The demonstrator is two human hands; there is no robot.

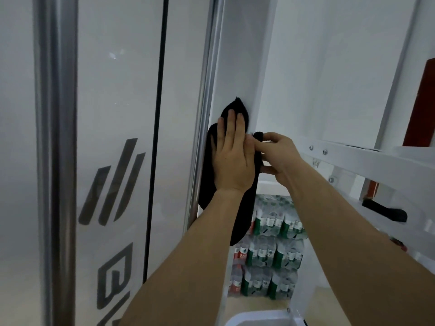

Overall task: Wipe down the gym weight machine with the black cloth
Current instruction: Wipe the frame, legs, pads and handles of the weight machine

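The weight machine fills the view: a white frosted shroud panel (113, 90) with grey logo marks, a chrome guide rod (56, 137), a thin black cable (157, 114) and a white upright post (240, 67). A black cloth (237, 107) lies against the post and hangs down below my wrist. My left hand (231, 154) presses flat on the cloth with straight fingers. My right hand (275, 154) pinches the cloth's right edge beside the post, fingers curled.
A white cross beam with bolts (353, 156) runs right from the post, with a black handle (386, 211) below it. Stacked packs of water bottles (270, 250) stand on the floor behind. A white tray edge (256, 320) shows at the bottom.
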